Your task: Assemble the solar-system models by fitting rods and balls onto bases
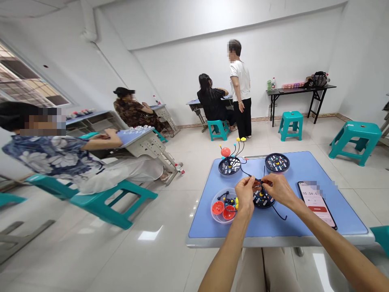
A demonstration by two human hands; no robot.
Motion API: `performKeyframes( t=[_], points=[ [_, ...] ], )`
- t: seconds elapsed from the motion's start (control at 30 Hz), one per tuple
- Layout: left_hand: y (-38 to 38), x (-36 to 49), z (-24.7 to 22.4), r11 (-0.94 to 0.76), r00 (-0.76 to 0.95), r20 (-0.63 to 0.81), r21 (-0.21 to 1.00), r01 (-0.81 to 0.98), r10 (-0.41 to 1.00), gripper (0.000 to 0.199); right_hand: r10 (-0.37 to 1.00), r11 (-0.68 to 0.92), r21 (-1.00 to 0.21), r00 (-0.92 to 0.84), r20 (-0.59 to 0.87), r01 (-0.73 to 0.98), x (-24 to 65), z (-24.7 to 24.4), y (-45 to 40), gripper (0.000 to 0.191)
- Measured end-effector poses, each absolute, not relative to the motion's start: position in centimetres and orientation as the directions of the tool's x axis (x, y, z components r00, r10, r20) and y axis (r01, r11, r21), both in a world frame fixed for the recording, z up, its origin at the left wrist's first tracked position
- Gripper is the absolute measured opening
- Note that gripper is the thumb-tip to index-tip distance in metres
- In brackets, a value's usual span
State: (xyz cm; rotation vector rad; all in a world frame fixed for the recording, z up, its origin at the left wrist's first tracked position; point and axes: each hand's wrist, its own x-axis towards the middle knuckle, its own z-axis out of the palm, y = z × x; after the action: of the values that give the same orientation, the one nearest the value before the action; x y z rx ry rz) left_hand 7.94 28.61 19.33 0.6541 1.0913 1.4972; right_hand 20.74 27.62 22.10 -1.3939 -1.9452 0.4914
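Note:
Over the blue table, my left hand (pixel 245 194) pinches a thin black rod (pixel 249 176). My right hand (pixel 278 188) is closed on the black rods where they meet, close to the left fingertips. Below both hands sits a round black disc (pixel 263 201) printed with small coloured shapes, partly covered by the fingers. Another thin black rod (pixel 280 213) with a hooked end sticks out toward me. Left of my hands, a clear plastic bowl (pixel 214 214) holds red half-spheres (pixel 218 208), yellow balls and black pieces.
At the table's back stand a model (pixel 229 167) with a red ball and curved rods, and a second printed disc (pixel 277 162). A phone (pixel 317 205) showing a timer lies at right. Other people sit at desks, one stands; green stools (pixel 291 121) are around.

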Motion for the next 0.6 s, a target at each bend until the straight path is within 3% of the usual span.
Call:
performKeyframes(
  t=[0.17, 0.33, 0.6],
  points=[
    [28.7, 8.0, 18.8, 0.066, -0.224, -0.186, 0.888, -0.454, 0.957, 0.03, 0.951, 0.31, -0.694, -0.195, 0.242, 0.651, 20.8, 21.6, 27.6, 0.022],
    [28.6, 7.9, 18.4, 0.076, -0.22, -0.192, 0.891, -0.448, 0.956, 0.029, 0.931, 0.358, -0.533, -0.253, 0.261, 0.767, 20.6, 21.5, 27.5, 0.024],
    [28.3, 8.0, 17.5, 0.114, -0.194, -0.2, 0.918, -0.38, 0.96, 0.03, 0.951, 0.31, -0.422, -0.266, 0.16, 0.852, 20.5, 22.1, 27.3, 0.023]
  ],
)
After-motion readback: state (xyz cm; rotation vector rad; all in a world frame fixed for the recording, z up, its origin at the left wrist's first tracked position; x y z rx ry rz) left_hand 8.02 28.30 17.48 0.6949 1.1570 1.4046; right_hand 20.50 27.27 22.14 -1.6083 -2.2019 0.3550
